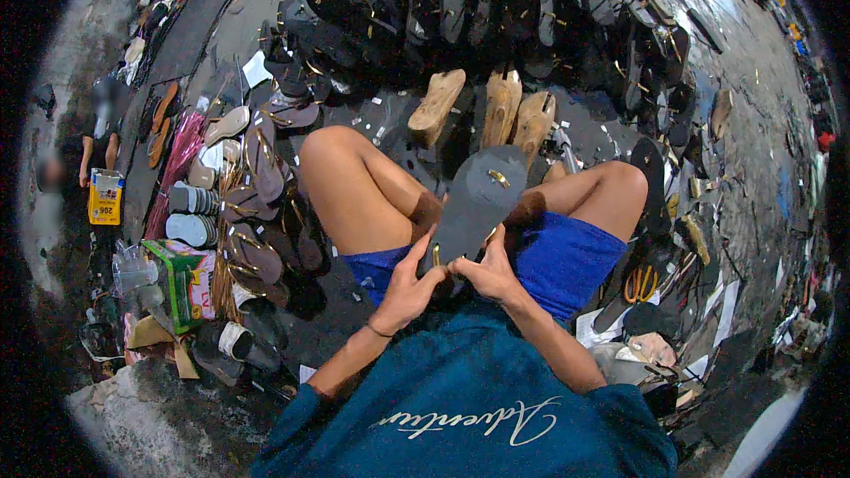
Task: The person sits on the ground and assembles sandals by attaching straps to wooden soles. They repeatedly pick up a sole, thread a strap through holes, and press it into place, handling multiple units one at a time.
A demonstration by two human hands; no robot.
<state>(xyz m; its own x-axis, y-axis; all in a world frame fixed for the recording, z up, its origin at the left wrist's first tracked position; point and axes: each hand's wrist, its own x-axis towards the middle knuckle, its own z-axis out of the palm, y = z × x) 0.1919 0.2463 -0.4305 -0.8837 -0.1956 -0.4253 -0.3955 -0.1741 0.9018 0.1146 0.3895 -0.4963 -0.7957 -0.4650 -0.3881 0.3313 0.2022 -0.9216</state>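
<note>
We hold a dark grey sandal sole (474, 204) between both hands, its near end low in our lap and its far end reaching out past our knees. Our left hand (407, 288) has its fingers (425, 252) closed along the sole's left edge, thumb pressed to the near end; our right hand (491, 274) clamps the same end from the other side, fingers (496, 243) curled together against the sole. A small brass fitting (498, 178) sits on the sole well beyond our fingertips.

Just past the sole's far end stand three wooden shoe lasts (500, 106) on the dark, scrap-littered floor (602, 124). Farther out from the fingers lies a wide heap of black sandals (478, 0). Off to the left of our left fingers, brown and pale soles (252, 177) are stacked beside a green carton (181, 279). To the right of our right fingers, orange-handled scissors (639, 283) rest on the ground among paper offcuts (708, 301). The ground beyond is grey, worn concrete (761, 97).
</note>
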